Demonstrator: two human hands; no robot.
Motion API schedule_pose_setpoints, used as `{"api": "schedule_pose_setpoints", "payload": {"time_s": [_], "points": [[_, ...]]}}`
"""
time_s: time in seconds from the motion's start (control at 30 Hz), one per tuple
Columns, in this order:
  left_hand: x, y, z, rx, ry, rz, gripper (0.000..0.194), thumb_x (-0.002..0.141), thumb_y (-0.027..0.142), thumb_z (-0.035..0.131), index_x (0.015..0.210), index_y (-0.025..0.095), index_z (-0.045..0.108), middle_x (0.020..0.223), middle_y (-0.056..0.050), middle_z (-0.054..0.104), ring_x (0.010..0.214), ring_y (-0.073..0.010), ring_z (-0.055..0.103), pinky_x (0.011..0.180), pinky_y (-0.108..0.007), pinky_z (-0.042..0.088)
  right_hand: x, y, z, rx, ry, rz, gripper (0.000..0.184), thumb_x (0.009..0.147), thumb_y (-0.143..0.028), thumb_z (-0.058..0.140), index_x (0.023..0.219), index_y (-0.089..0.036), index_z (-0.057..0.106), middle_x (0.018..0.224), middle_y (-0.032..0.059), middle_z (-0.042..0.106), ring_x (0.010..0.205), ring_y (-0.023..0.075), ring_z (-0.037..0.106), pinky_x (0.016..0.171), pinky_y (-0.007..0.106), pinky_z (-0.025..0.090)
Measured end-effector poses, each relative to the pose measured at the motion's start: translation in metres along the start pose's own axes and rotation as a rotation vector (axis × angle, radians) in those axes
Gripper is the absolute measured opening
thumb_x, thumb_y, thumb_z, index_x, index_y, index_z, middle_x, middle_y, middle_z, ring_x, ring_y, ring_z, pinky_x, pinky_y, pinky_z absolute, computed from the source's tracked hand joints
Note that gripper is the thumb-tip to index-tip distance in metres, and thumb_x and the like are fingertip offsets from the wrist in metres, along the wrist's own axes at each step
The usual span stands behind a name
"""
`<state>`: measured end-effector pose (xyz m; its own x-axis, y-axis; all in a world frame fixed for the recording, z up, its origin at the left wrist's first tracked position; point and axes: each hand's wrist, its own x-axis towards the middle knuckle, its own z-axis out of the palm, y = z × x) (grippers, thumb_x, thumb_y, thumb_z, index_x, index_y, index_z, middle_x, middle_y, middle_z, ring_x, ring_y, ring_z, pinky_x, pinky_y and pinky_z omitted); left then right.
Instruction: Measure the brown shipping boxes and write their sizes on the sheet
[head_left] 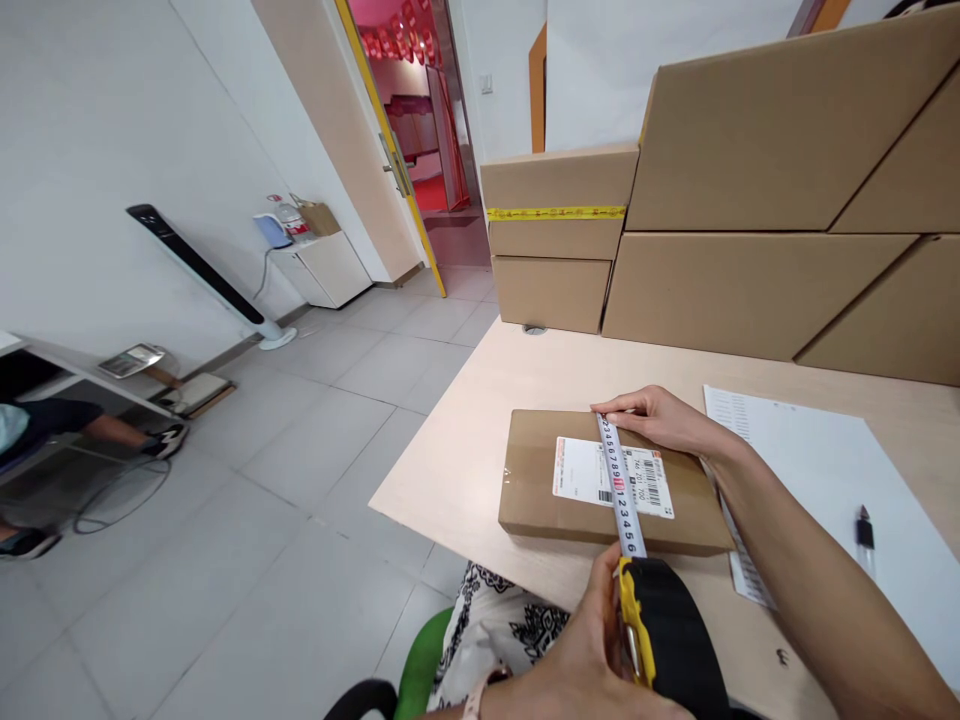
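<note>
A small brown parcel [540, 490] with a white shipping label [581, 468] lies on the light wooden table [480, 420]. A white measuring tape blade [621, 490] stretches across its top from far edge to near edge. My right hand [660, 418] presses the blade's end onto the parcel's far edge, fingers closed flat on it. My left hand [592, 650] grips the black and yellow tape measure case [667, 630] at the parcel's near edge.
Large cardboard boxes [750, 200] are stacked along the table's back, one with yellow tape. A printed sheet [825, 470] and a black pen [865, 530] lie to the right. On the left, tiled floor, a person's legs under a desk [45, 440], a white cabinet [322, 268].
</note>
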<state>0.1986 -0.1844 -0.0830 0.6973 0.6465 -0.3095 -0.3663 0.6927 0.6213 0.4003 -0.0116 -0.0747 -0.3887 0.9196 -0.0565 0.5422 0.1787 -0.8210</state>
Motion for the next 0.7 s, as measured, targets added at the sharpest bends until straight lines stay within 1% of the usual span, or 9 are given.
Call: {"api": "schedule_pose_setpoints", "payload": {"time_s": [0.1, 0.17, 0.3, 0.47, 0.63, 0.7], "points": [[-0.0013, 0.0038, 0.0026, 0.017, -0.005, 0.004, 0.101, 0.039, -0.002, 0.081, 0.128, 0.023, 0.041, 0.103, -0.003, 0.056, 0.078, -0.0102, 0.052, 0.069, -0.023, 0.041, -0.0002, 0.0005, 0.0001, 0.004, 0.006, -0.003, 0.030, 0.087, -0.036, 0.058, 0.111, -0.027, 0.075, 0.118, 0.0017, 0.073, 0.107, 0.0250, 0.069, 0.097, 0.042, 0.052], [-0.0016, 0.0049, 0.0033, 0.006, -0.016, -0.001, 0.102, 0.039, -0.003, 0.080, 0.129, 0.023, 0.040, 0.104, -0.002, 0.056, 0.077, -0.0096, 0.052, 0.071, -0.024, 0.041, -0.0005, 0.0004, 0.0000, 0.006, 0.008, -0.007, 0.030, 0.087, -0.036, 0.058, 0.111, -0.028, 0.075, 0.118, 0.0013, 0.073, 0.107, 0.0248, 0.069, 0.097, 0.042, 0.052], [-0.0020, 0.0047, 0.0027, 0.004, -0.011, 0.021, 0.102, 0.038, -0.004, 0.081, 0.128, 0.023, 0.041, 0.109, -0.004, 0.055, 0.085, -0.0127, 0.053, 0.076, -0.026, 0.042, -0.0012, -0.0017, 0.0000, 0.008, 0.008, 0.004, 0.031, 0.087, -0.037, 0.058, 0.111, -0.027, 0.076, 0.115, 0.0026, 0.074, 0.104, 0.0253, 0.070, 0.095, 0.043, 0.053], [-0.0033, 0.0053, 0.0026, 0.025, -0.014, 0.021, 0.101, 0.040, 0.002, 0.086, 0.129, 0.025, 0.043, 0.107, -0.004, 0.055, 0.084, -0.0147, 0.055, 0.084, -0.032, 0.043, -0.0020, -0.0055, -0.0001, -0.001, 0.010, 0.016, 0.032, 0.086, -0.038, 0.058, 0.110, -0.026, 0.076, 0.115, 0.0035, 0.074, 0.105, 0.0255, 0.070, 0.093, 0.042, 0.053], [-0.0039, 0.0063, 0.0037, 0.005, -0.010, 0.001, 0.101, 0.041, 0.002, 0.085, 0.129, 0.025, 0.042, 0.102, -0.001, 0.055, 0.082, -0.0135, 0.055, 0.086, -0.032, 0.042, -0.0026, -0.0066, -0.0006, -0.003, 0.007, 0.024, 0.033, 0.086, -0.038, 0.058, 0.111, -0.026, 0.076, 0.114, 0.0034, 0.075, 0.103, 0.0256, 0.070, 0.092, 0.042, 0.054], [-0.0040, 0.0083, 0.0049, 0.006, -0.013, -0.004, 0.102, 0.040, 0.003, 0.086, 0.129, 0.026, 0.042, 0.101, -0.001, 0.054, 0.084, -0.0142, 0.056, 0.087, -0.032, 0.041, -0.0029, -0.0073, -0.0009, -0.007, 0.002, 0.035, 0.034, 0.086, -0.039, 0.058, 0.112, -0.025, 0.075, 0.112, 0.0039, 0.075, 0.101, 0.0258, 0.071, 0.091, 0.042, 0.054]]}}
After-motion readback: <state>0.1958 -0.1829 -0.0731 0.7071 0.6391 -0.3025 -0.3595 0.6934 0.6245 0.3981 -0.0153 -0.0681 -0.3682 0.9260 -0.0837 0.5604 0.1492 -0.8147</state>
